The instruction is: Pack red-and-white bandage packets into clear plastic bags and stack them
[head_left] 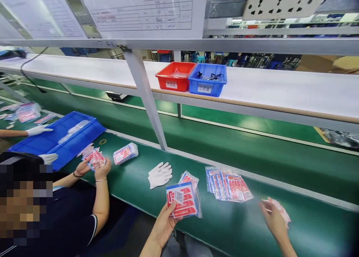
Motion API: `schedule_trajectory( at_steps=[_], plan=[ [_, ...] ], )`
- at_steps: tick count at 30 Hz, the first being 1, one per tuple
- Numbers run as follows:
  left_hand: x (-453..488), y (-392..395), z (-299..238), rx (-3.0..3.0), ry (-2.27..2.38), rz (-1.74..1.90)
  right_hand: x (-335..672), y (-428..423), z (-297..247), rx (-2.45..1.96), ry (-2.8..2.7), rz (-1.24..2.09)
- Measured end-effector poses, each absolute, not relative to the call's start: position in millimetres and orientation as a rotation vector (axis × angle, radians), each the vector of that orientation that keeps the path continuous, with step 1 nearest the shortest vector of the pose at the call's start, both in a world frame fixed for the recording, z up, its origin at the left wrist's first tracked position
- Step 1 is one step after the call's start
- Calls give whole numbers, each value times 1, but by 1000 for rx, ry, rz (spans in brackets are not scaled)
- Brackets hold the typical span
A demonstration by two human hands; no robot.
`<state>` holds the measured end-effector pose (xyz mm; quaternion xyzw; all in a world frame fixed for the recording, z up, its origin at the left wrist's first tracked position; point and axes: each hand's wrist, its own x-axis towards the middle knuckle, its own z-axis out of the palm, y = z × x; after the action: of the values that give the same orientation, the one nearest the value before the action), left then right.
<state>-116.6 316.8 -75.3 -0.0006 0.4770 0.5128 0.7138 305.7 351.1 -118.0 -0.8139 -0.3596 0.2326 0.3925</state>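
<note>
In the head view, my left hand (165,223) is closed on the lower left corner of a clear plastic packet (186,208), thumb on top. Inside the packet is a card with a blue top edge, red printed strips and a QR code label. Behind it, another similar packet (189,177) lies on the green bench, partly covered. Off to the right, my right hand (273,220) is at a small pile of red-and-white printed slips (281,210). Motion blurs its fingers, and their grip is unclear. Between my hands lies a fanned stack of packets (228,184).
A white glove (159,174) and a packet stack (125,153) lie leftward on the bench (134,186). A co-worker's bare hands (102,170) hold a packet beside a blue tray (97,127); other gloved hands touch the tray. Red (175,75) and blue bins (208,79) stand on the shelf.
</note>
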Motion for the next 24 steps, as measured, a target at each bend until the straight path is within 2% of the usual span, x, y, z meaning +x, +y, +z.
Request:
schedule_trajectory(
  at_steps=[5, 9, 12, 16, 21, 24],
  plan=[
    [-111, 316, -74, 46, 1023, 1191, 174, 365, -61, -1529, -1544, 939],
    [-113, 311, -72, 34, 1006, 1264, 99, 355, -14, -1371, -1869, 827],
    [-118, 305, -72, 45, 1002, 1302, 76, 355, 2, -1373, -2046, 715],
    [-137, 301, -79, 185, 981, 1319, 68, 365, 18, -1270, -2245, 727],
    [-170, 311, -81, 591, 1216, 1374, 62, 377, 48, -1015, -2539, 701],
    [-174, 323, -61, 890, 1105, 1322, 59, 378, 64, -901, -2686, 771]
  ],
)
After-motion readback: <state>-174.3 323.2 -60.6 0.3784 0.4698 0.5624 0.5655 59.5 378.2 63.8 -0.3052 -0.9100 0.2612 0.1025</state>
